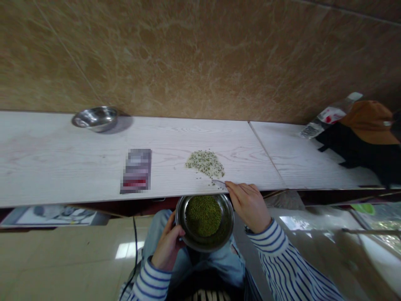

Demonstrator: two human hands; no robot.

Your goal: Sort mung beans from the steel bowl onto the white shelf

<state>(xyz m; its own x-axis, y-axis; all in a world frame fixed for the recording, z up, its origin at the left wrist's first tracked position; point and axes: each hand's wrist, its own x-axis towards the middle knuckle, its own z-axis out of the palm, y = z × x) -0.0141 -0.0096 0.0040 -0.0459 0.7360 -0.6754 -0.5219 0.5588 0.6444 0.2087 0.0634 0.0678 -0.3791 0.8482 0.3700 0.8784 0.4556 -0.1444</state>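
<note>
Loose pile [205,163] of mixed green and white grains lies on the table [175,133], far and left of the right hand [250,205]; a few scatter toward the near edge. Table pale, wood-grained. Bowl [229,236] round, shiny metal, just at that edge, small green beans [205,215] inside. Right hand pinches a slim utensil [219,183], tip near the pile; left hand [169,244] grips the bowl's left rim.

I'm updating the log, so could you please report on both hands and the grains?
Left hand gripping bowl of green grains, at edge of table. Right hand holding utensil by pile. Nothing bulky between utensil and pile.
</note>
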